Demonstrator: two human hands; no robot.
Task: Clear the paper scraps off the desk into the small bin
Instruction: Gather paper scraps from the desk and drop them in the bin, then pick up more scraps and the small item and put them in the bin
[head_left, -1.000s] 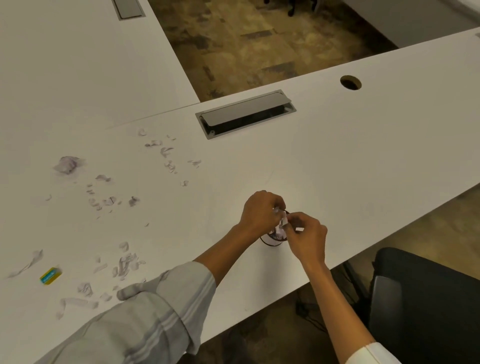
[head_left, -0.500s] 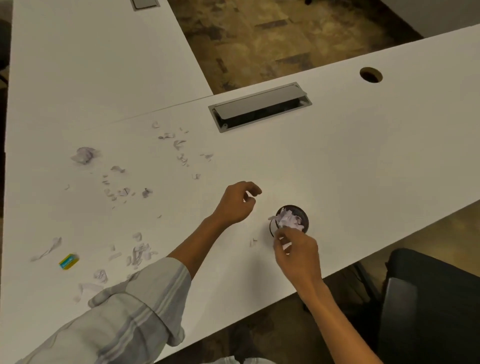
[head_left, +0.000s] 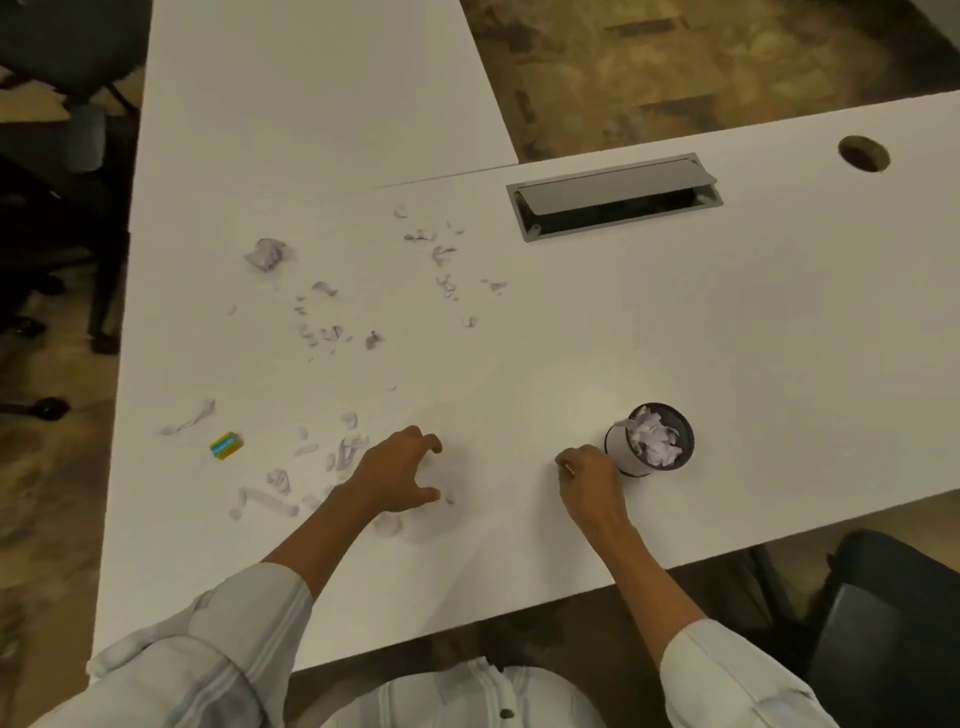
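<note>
A small black mesh bin (head_left: 670, 415) stands near the white desk's (head_left: 727, 338) front edge, heaped with white paper scraps (head_left: 655, 436). Just left of the bin, my right hand (head_left: 592, 480) pinches a tiny scrap (head_left: 568, 471) against the desk with its fingertips. My left hand (head_left: 400, 473) hovers further left, fingers spread and curved, holding nothing; a small scrap (head_left: 449, 500) lies by its thumb. Several loose scraps (head_left: 345, 457) and strips (head_left: 265, 501) lie left of that hand. More scraps (head_left: 332, 332) and a crumpled ball (head_left: 266, 253) lie farther back.
A yellow-green eraser (head_left: 226, 445) lies among the left scraps. A cable tray with its lid raised (head_left: 613, 197) and a round grommet hole (head_left: 863, 154) sit at the back of the desk. A black chair (head_left: 893, 623) stands at the front right, other chairs (head_left: 52, 78) at the far left.
Both hands left the bin after dropping paper in. My left hand swung left toward the scraps; my right hand came down left of the bin onto a fallen scrap.
</note>
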